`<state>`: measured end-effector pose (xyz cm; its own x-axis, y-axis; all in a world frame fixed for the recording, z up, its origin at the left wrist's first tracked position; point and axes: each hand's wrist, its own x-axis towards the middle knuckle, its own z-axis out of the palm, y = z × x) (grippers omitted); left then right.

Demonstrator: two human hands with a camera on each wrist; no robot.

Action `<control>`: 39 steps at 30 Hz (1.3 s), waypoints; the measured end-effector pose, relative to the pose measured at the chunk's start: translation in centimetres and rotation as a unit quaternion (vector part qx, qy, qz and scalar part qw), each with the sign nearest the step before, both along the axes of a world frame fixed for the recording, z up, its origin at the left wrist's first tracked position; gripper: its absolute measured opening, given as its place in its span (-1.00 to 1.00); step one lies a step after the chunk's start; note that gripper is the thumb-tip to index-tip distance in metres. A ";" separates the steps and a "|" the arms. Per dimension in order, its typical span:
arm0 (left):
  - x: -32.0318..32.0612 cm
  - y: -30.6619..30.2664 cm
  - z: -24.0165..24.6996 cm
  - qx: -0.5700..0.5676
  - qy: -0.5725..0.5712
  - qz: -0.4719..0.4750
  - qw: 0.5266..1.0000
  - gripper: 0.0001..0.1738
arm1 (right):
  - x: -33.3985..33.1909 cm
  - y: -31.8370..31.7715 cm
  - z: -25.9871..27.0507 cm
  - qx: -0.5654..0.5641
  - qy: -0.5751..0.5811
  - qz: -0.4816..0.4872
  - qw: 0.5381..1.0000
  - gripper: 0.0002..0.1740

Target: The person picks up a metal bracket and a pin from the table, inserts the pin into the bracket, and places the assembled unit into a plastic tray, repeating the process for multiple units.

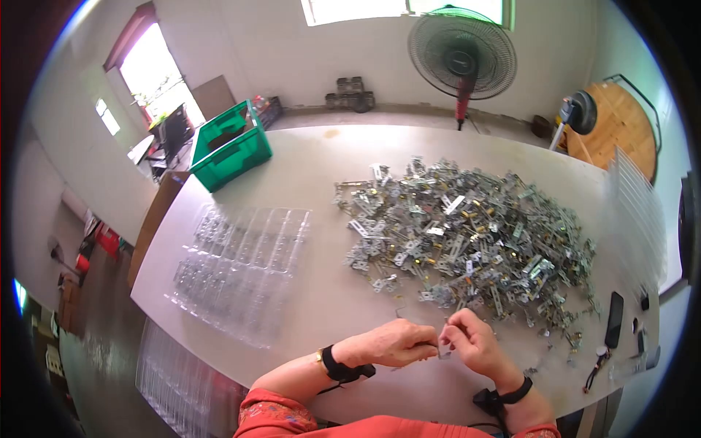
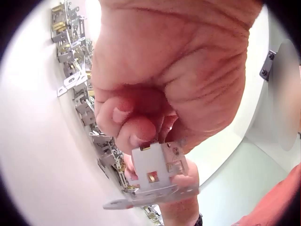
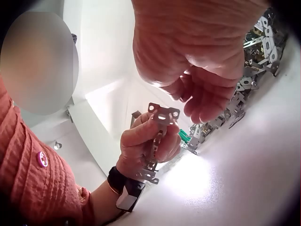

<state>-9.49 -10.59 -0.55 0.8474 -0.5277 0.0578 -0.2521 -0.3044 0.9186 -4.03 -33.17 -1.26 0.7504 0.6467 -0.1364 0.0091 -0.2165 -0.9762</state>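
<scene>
My left hand (image 1: pixel 398 343) pinches a metal mounting bracket (image 3: pixel 162 117) between thumb and fingers, close over the front of the table. In the left wrist view the bracket (image 2: pixel 150 165) shows a flat strap with a raised boxy middle and a brass-coloured bit inside. My right hand (image 1: pixel 478 349) is right beside it, its fingers (image 3: pixel 207 101) curled in near the bracket's eared end. I cannot tell whether the right fingertips pinch something small. Beyond both hands spreads a large heap of similar metal brackets (image 1: pixel 467 233) with brass-coloured parts.
Clear plastic trays (image 1: pixel 241 270) with compartments lie on the table's left. A green crate (image 1: pixel 232 150) stands at the back left corner. Clear plastic sheets (image 1: pixel 631 219) stand at the right edge, near a black phone (image 1: pixel 615 320). A fan (image 1: pixel 462 55) stands behind the table.
</scene>
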 end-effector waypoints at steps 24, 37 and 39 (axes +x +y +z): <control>1.1 1.2 -1.1 -0.333 0.264 0.113 0.898 -0.47 | 0.9 1.2 0.7 0.206 0.026 -0.009 0.978 -0.95; 1.3 1.0 -1.3 -0.365 0.086 0.121 0.919 -0.50 | 0.3 1.9 -1.6 0.302 0.221 -0.115 0.920 -0.87; 1.4 0.9 -1.8 -0.356 0.083 0.132 0.921 -0.51 | 0.1 2.0 -1.8 0.308 0.246 -0.105 0.913 -0.86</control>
